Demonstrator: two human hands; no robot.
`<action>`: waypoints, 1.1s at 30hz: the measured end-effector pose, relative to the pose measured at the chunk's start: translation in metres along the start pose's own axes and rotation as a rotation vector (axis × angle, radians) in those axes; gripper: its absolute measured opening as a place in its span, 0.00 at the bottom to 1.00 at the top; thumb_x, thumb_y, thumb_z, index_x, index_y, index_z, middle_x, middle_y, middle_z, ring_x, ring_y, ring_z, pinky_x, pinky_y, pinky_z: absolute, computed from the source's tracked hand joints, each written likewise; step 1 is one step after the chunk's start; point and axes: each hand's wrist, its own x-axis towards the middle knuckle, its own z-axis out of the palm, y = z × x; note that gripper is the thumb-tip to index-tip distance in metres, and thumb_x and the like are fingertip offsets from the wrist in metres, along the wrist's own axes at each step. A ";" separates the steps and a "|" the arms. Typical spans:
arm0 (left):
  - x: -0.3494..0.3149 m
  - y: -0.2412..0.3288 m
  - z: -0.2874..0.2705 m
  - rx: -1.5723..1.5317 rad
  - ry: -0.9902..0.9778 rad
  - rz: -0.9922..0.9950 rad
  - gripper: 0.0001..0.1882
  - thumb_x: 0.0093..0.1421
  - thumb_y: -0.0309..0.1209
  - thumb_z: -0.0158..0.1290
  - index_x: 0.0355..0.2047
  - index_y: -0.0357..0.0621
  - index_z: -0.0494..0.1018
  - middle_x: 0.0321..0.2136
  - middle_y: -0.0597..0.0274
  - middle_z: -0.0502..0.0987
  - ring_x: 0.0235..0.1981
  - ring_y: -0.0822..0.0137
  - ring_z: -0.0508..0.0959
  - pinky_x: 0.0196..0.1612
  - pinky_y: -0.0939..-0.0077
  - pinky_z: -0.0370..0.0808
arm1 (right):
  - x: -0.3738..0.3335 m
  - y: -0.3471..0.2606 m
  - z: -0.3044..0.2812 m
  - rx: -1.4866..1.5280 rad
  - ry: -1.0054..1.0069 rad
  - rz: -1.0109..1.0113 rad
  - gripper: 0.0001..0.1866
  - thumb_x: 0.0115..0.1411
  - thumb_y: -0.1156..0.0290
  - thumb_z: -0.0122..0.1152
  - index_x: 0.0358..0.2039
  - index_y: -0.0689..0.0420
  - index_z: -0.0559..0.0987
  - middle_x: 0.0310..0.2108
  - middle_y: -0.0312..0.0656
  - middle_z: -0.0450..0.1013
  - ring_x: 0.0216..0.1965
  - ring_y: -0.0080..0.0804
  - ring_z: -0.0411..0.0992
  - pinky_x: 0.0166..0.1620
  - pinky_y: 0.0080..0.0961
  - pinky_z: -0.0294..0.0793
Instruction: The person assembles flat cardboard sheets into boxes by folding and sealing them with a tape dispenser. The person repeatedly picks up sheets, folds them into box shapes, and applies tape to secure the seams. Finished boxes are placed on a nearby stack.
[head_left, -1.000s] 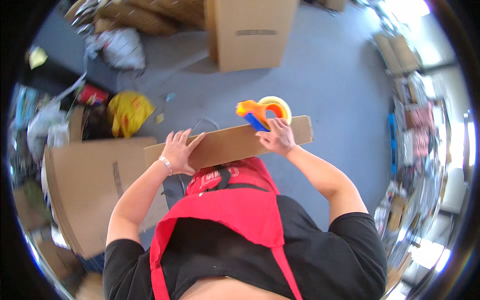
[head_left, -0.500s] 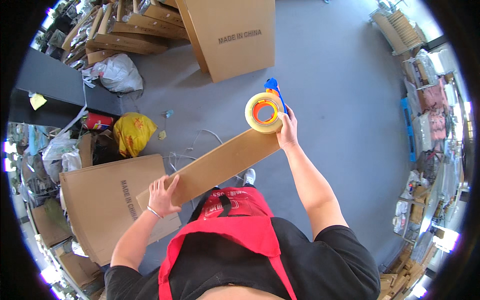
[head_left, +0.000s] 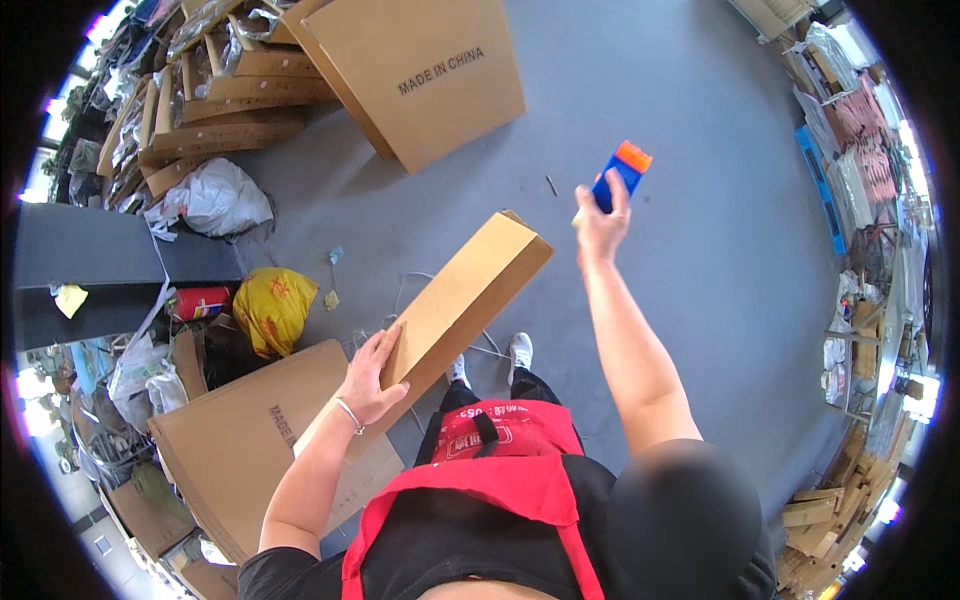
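A long, narrow cardboard box (head_left: 462,284) slants up and to the right in front of me. My left hand (head_left: 372,388) grips its near end, fingers on the upper side and thumb along the near side. Beyond the box's far end, and apart from it, my right hand (head_left: 603,228) is closed around a tape dispenser (head_left: 617,178) with a blue body and an orange front. The dispenser's tape roll is mostly hidden by the hand and the blue body.
Large flat cardboard (head_left: 225,455) lies below my left forearm. A big carton (head_left: 430,90) stands ahead, beside stacked cartons (head_left: 230,100). White (head_left: 222,195) and yellow (head_left: 275,305) bags sit at left near a dark post (head_left: 90,250). Loose strapping trails on the floor by my shoes (head_left: 520,350).
My right hand has drawn the tape dispenser away from the box and turned it, so its roll no longer faces up. The box has swung steeper, its far end rotating away from me.
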 end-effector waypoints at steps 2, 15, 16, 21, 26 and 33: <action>0.000 -0.006 -0.005 -0.251 -0.061 0.032 0.54 0.49 0.42 0.61 0.76 0.48 0.54 0.71 0.40 0.61 0.72 0.45 0.61 0.74 0.56 0.55 | -0.017 0.048 0.008 -0.279 -0.139 -0.093 0.31 0.55 0.63 0.78 0.59 0.52 0.80 0.51 0.52 0.73 0.49 0.44 0.76 0.55 0.36 0.76; 0.003 -0.015 -0.033 -0.922 -0.158 -0.087 0.49 0.51 0.32 0.59 0.74 0.35 0.56 0.69 0.54 0.66 0.69 0.64 0.66 0.72 0.70 0.59 | -0.069 0.003 0.060 -0.837 -0.467 -0.124 0.26 0.70 0.38 0.48 0.45 0.38 0.89 0.40 0.56 0.77 0.48 0.51 0.75 0.53 0.48 0.75; 0.004 -0.016 -0.032 -0.938 -0.154 -0.089 0.49 0.51 0.32 0.60 0.74 0.36 0.57 0.69 0.54 0.67 0.69 0.64 0.67 0.72 0.70 0.58 | -0.064 0.005 0.057 -0.791 -0.532 -0.092 0.26 0.70 0.37 0.48 0.46 0.38 0.89 0.41 0.56 0.77 0.49 0.51 0.74 0.53 0.47 0.74; 0.001 -0.030 -0.023 -0.809 -0.147 -0.051 0.49 0.51 0.35 0.60 0.74 0.38 0.59 0.71 0.46 0.63 0.72 0.57 0.64 0.73 0.65 0.57 | -0.061 0.012 0.035 -0.673 -0.650 -0.273 0.22 0.63 0.50 0.65 0.55 0.42 0.85 0.53 0.51 0.72 0.53 0.48 0.71 0.56 0.41 0.73; 0.006 -0.011 0.003 -0.127 -0.104 0.108 0.54 0.50 0.47 0.62 0.76 0.53 0.55 0.75 0.32 0.46 0.73 0.40 0.56 0.74 0.51 0.52 | -0.061 0.003 0.040 -0.910 -0.743 -0.291 0.30 0.58 0.52 0.71 0.61 0.40 0.80 0.49 0.51 0.68 0.54 0.51 0.70 0.59 0.43 0.69; 0.039 0.067 0.087 0.468 0.298 0.031 0.59 0.44 0.55 0.71 0.75 0.73 0.54 0.71 0.26 0.45 0.70 0.33 0.51 0.69 0.35 0.49 | -0.046 0.037 0.046 -0.136 -0.470 0.454 0.34 0.58 0.65 0.74 0.62 0.56 0.71 0.49 0.41 0.73 0.50 0.33 0.74 0.50 0.33 0.78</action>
